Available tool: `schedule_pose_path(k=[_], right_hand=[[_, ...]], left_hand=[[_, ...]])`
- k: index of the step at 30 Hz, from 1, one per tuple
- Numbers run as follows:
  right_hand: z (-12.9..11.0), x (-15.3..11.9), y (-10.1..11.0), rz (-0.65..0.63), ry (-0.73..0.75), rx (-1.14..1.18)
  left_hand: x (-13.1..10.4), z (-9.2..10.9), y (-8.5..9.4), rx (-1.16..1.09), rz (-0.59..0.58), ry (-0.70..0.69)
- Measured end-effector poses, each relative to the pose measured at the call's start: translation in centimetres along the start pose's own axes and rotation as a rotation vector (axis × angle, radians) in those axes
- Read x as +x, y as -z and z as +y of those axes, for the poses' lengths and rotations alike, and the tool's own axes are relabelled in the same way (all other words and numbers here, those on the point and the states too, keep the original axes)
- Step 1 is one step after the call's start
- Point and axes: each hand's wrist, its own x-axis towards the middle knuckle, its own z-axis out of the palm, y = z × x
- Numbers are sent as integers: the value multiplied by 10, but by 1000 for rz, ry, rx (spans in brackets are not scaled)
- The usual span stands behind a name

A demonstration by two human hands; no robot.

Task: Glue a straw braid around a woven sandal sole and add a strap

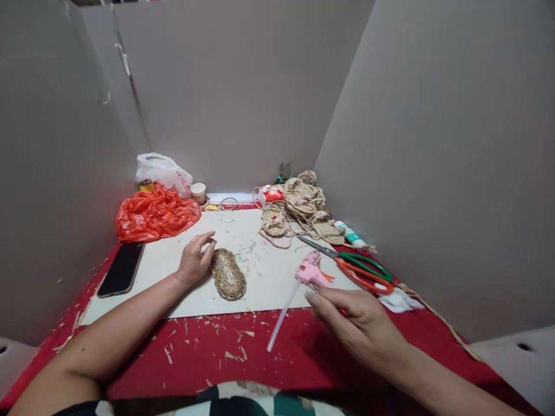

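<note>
Shows a tan, flat, sole-shaped pad of coiled plaited fibre [229, 277] lying near the middle of a pale rectangular board [269, 289] on a red-covered counter [143, 370], just right of the left hand [197, 258]. Looks light and dry, rough rather than slippery, bendable yet stiff enough to keep its outline; probably likely to fray at the rim if picked at. Best taken by both long edges at the slight waist, fingers underneath. Runs lengthwise away from the body, far end leaning slightly left, near end looking a little broader.

With the left hand, fingers loosely parted and half bent, resting beside the far left edge; touching or barely apart, cannot tell. With the right hand [332, 306], thumb and curled fingers pinching at the handle of a small pink plastic glue gun [309, 271]; full grip hidden. Looks light too, hard and smooth, best held by the handle. Points nozzle away, with a long translucent glue stick [284, 316] trailing back and leftward over the board's near edge. Beyond, to the right, has orange-and-green-handled metal scissors [344, 264] lying diagonally.
</note>
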Motion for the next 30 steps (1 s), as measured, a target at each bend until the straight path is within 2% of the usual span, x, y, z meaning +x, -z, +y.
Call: schedule_pose_path(k=[6, 11, 13, 15, 18, 20, 22, 25, 30], right_hand=[[22, 5, -9, 33, -37, 0], [34, 24, -11, 16, -127, 83], [42, 33, -6, 50, -160, 107], [52, 42, 4, 138, -200, 136], [66, 57, 32, 317, -233, 122], [75, 68, 53, 477, -237, 41], [86, 80, 72, 571, -283, -59], [110, 100, 83, 552, -413, -203], [154, 130, 76, 451, -508, -330]], left_hand=[[5, -2, 7, -18, -52, -164], [7, -2, 10, 67, -52, -344], [7, -1, 10, 86, -58, -389], [7, -1, 10, 98, -60, -409], [7, -2, 9, 100, -56, -405], [7, -3, 9, 95, -56, -395], [7, -3, 9, 89, -55, -391], [7, 0, 9, 93, -54, -391], [8, 3, 10, 69, -37, -437]])
